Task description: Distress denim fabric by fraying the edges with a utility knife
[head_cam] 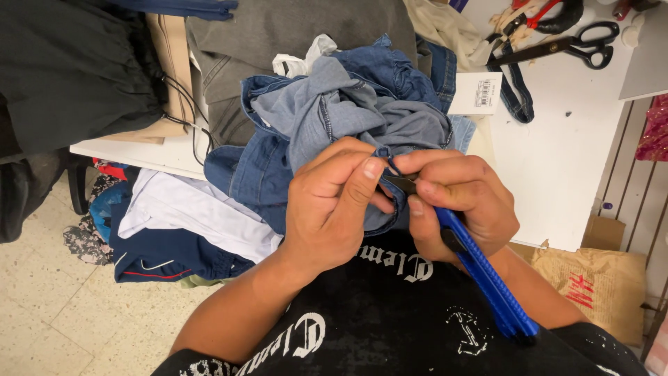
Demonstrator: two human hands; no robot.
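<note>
A bunched blue denim garment [348,111] lies on the white table edge and hangs toward my lap. My left hand [334,202] pinches a fold of its seam between thumb and fingers. My right hand [463,202] grips a blue utility knife [480,271], its dark blade tip touching the denim seam right beside my left thumb. The knife's handle runs back along my right forearm.
Black scissors [577,45] and a red-handled tool [546,14] lie on the white table [557,160] at the upper right, near a white paper tag [476,92]. Grey and black fabric is piled at the back left. Folded clothes [181,223] sit on the tiled floor, a brown sack [598,282] at right.
</note>
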